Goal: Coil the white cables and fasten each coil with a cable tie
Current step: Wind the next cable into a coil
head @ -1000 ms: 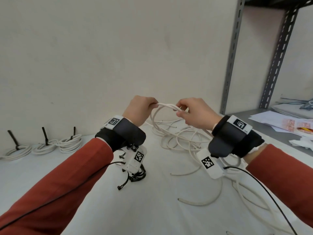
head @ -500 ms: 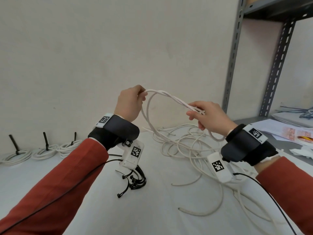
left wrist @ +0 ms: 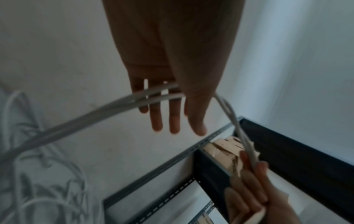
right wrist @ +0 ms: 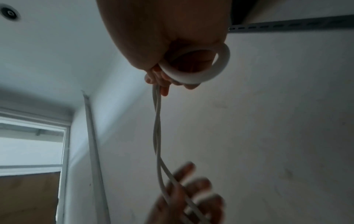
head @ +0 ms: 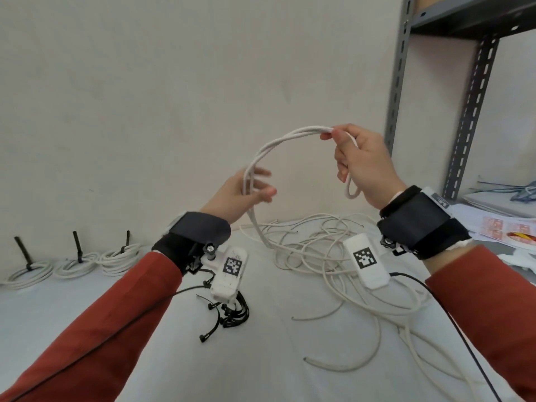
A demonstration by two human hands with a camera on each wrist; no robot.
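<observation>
A white cable (head: 285,138) arcs in doubled strands between my two raised hands above the table. My right hand (head: 359,163) pinches the strands at the top of the arc, and a small bend (right wrist: 206,63) of cable loops out below its palm. My left hand (head: 249,190) is spread, fingers straight, with the strands (left wrist: 153,97) running across the fingers between them and the thumb. From there the cable drops into a tangled heap of white cable (head: 324,250) on the table. A bunch of black cable ties (head: 232,311) lies under my left wrist.
Three tied white coils (head: 72,264) lie along the wall at the left, each with a black tie sticking up. A grey metal shelf rack (head: 400,82) stands at the right, with papers (head: 504,224) on its lower shelf. Loose cable (head: 406,329) trails toward the front right.
My right hand has risen, carrying the strands up into a wider arc. My left hand has dropped lower and gone from gripping the cable to a spread palm.
</observation>
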